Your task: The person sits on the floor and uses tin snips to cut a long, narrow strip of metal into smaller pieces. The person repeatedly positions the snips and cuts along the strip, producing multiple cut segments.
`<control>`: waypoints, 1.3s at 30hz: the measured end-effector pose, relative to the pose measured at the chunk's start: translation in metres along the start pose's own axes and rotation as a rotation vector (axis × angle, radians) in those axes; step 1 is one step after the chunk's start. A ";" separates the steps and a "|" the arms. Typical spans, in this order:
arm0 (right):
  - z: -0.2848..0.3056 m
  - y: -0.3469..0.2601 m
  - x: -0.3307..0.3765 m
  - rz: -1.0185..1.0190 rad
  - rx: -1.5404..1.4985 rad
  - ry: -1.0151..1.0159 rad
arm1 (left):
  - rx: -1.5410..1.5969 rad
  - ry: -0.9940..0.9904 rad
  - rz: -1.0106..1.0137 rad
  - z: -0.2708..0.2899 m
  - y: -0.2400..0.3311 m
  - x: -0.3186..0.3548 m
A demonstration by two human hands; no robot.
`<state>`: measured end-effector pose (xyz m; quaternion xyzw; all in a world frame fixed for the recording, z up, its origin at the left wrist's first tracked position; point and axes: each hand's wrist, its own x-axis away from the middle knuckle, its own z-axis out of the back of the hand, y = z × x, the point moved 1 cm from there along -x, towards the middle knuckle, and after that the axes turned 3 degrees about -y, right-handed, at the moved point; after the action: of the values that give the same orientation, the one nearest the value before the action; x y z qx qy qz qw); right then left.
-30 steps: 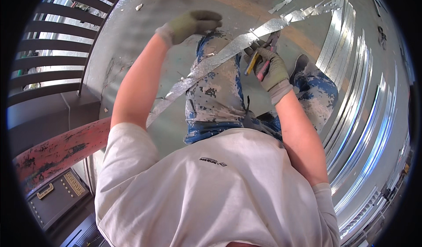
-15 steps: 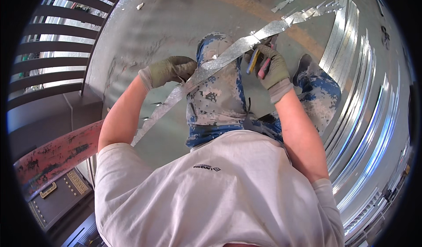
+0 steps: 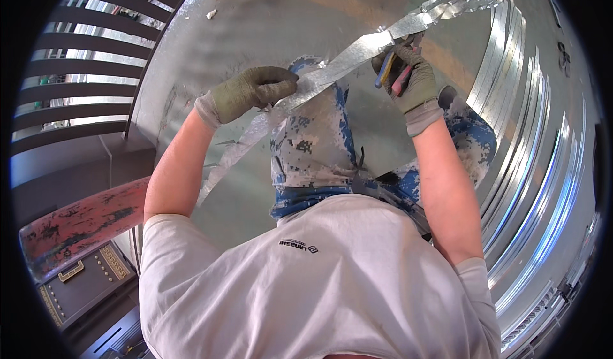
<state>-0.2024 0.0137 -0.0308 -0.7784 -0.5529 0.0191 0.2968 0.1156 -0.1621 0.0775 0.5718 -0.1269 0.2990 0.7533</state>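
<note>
A long, shiny sheet-metal strip (image 3: 332, 72) runs slantwise across my knee, with cut tabs sticking up along it. My gloved left hand (image 3: 254, 92) pinches the strip's edge beside the knee, thumb and fingers closed on it. In my gloved right hand (image 3: 412, 76) is a hand tool that looks like tin snips (image 3: 401, 80), with one blue-yellow and one red handle. The tool's jaws lie close to the strip's lower edge; whether they touch it is hard to see.
Several long metal strips (image 3: 507, 161) lie side by side on the floor at the right. A dark slatted frame (image 3: 83, 68) stands at the left. Below it are a scuffed red beam (image 3: 89, 221) and a dark panel with a gold handle (image 3: 70, 271).
The right hand and its tool have moved up and to the right along the strip. The strip has shifted slightly up and right, and the left hand has gone with it.
</note>
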 end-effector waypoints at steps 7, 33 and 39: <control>0.032 -0.049 -0.021 0.045 0.047 0.019 | 0.079 -0.162 -0.086 0.003 0.039 -0.056; 0.107 -0.024 -0.005 -0.224 0.156 0.302 | 0.562 -0.323 0.275 -0.074 0.010 -0.206; 0.099 -0.012 0.069 -0.471 0.615 0.258 | 0.521 -0.309 0.304 -0.077 -0.003 -0.215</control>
<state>-0.2216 0.1199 -0.0856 -0.5012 -0.6428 0.0171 0.5791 -0.0634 -0.1565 -0.0635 0.7583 -0.2425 0.3400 0.5005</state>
